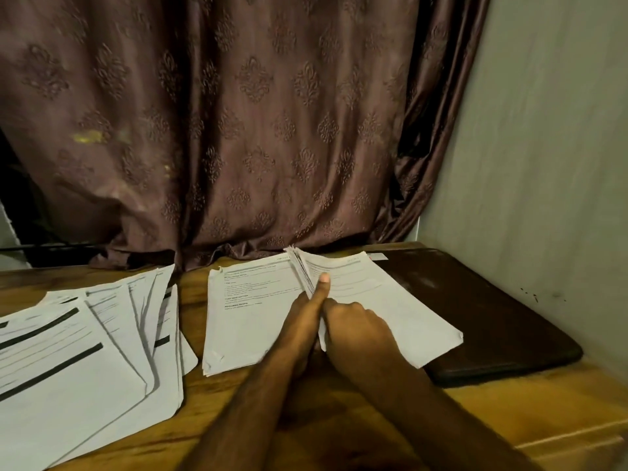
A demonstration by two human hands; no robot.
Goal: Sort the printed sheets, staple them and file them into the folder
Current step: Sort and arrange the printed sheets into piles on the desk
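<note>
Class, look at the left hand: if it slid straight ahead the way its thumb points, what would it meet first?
Probably the upright sheets that the left hand already holds, then the curtain behind; depth is unclear.

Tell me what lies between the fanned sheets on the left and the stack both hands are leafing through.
Head view: only a bare strip of wooden table separates the fanned sheets from the stack; nothing rests there.

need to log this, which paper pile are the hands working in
The stack in the middle: the left hand and right hand hold up its sheets. The fanned pile on the left lies untouched.
</note>
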